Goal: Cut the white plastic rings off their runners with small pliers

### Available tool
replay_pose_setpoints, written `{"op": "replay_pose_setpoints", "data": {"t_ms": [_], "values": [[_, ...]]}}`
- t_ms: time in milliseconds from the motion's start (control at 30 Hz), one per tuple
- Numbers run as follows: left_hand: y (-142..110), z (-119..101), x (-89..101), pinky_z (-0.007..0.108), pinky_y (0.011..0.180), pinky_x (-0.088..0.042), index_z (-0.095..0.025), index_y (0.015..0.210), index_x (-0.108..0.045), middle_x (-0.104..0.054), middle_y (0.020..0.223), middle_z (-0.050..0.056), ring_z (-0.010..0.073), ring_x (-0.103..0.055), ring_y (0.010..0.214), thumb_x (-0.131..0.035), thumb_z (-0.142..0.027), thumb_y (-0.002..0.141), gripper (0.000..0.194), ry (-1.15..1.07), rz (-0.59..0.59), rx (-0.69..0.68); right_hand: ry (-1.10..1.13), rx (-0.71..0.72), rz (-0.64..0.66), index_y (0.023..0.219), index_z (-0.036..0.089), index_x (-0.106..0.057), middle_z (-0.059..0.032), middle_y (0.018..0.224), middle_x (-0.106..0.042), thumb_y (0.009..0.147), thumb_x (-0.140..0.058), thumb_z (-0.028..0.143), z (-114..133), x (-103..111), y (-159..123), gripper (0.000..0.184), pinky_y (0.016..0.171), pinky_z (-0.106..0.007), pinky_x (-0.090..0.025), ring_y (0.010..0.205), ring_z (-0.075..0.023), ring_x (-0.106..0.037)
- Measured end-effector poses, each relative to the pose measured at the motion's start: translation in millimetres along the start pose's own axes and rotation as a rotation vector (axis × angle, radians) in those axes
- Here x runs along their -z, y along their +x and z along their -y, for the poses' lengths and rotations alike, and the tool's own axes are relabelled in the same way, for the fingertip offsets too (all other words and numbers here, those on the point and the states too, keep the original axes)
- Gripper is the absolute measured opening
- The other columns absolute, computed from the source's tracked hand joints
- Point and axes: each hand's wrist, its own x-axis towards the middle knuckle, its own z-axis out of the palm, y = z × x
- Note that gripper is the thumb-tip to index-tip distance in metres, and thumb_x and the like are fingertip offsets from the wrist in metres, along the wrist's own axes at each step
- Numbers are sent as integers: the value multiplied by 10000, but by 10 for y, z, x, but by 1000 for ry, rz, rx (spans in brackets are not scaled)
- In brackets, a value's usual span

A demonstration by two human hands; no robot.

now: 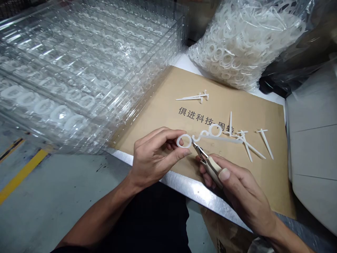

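Observation:
Between the thumb and fingers of my left hand is a translucent white plastic ring. My right hand is wrapped round a pair of nippers with pale handles. The metal jaw tips are at the ring's right side, by a small curved white plastic piece. A second ring and a long thin stem lie just beyond the jaws; whether they join the held ring, I cannot tell. Several white T-shaped plastic offcuts are scattered on the cardboard sheet to the right.
Stacked clear plastic trays with rings in their compartments fill the left. At the back, a clear bag bulges with white rings. More offcuts lie near the printed characters. The table's metal edge runs in front of me; a pale grey bin-like object stands right.

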Motion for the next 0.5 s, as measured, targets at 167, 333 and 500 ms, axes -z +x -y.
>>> {"op": "replay_pose_setpoints", "data": {"t_ms": [167,333,500], "values": [[-1,0,5,248,712,-602,-188,1152,-753,-738,888,32,134,-697,781,-844,-266,879,298,-5,5,11,-45,12,-8,1145,236,-702,-54,995,-599,1103,-457,509,12,-9,0,369,791,-344,-445,833,-200,-531],[15,-14,0,240,701,-602,-185,1139,-756,-749,875,31,134,-705,770,-841,-286,882,289,18,7,-3,-68,36,-5,1149,248,-702,-46,993,-598,1109,-455,494,32,-22,5,351,797,-338,-449,848,-197,-541],[25,-28,2,224,702,-598,-178,1127,-756,-746,873,23,125,-711,774,-847,-241,871,278,10,6,-7,-65,27,1,1156,262,-697,-42,1001,-599,1108,-459,497,24,-12,2,337,804,-334,-456,871,-195,-545]]}}
